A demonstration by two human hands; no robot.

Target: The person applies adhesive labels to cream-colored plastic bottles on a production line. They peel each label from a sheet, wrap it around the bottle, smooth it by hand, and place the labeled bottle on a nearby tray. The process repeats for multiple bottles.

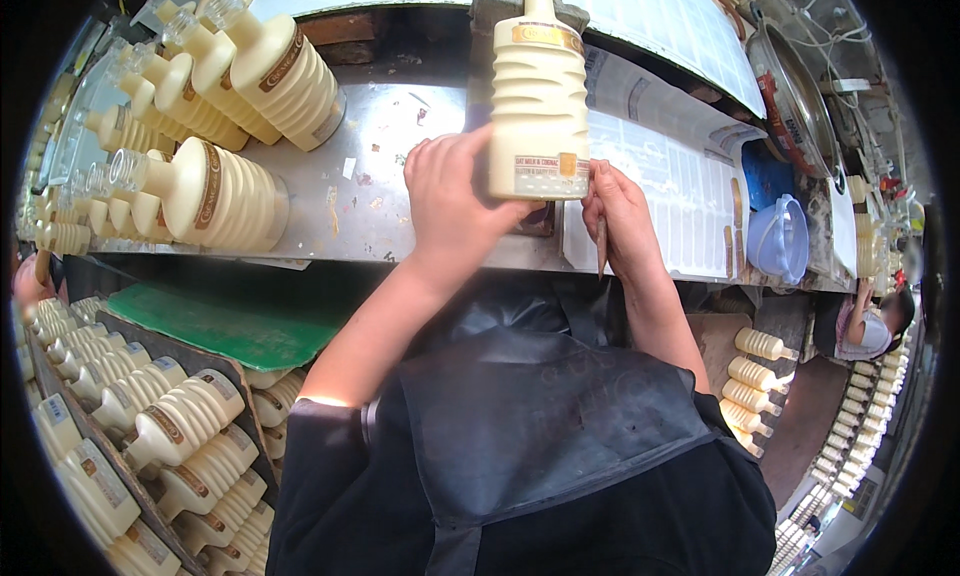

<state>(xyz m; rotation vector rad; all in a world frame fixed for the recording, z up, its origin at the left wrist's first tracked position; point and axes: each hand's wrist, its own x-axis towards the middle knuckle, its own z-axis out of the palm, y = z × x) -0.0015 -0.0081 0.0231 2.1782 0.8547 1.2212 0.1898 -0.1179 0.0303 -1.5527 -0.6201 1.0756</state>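
Observation:
A cream-coloured ribbed glass bottle point(538, 106) with a clear neck and a gold-and-brown label band leans on a dark stand point(488, 18) at the bench's middle. My left hand point(450, 201) grips it low on its left side, the thumb beneath the base. At the bottle's lower right corner, the fingers of my right hand point(622, 216) are pinched together. A thin brownish strip point(602, 248) hangs down from them; whether it is a label or a flat tool I cannot tell. A small printed label point(548, 166) sits on the bottle's lower front.
Several labelled cream bottles point(230, 196) stand on the metal bench to the left. White label sheets point(655, 156) lie at the right, beside a blue bucket point(778, 238). Crates of bottles point(190, 416) fill the lower left. A green board point(240, 316) lies below the bench. Another person point(870, 326) is at far right.

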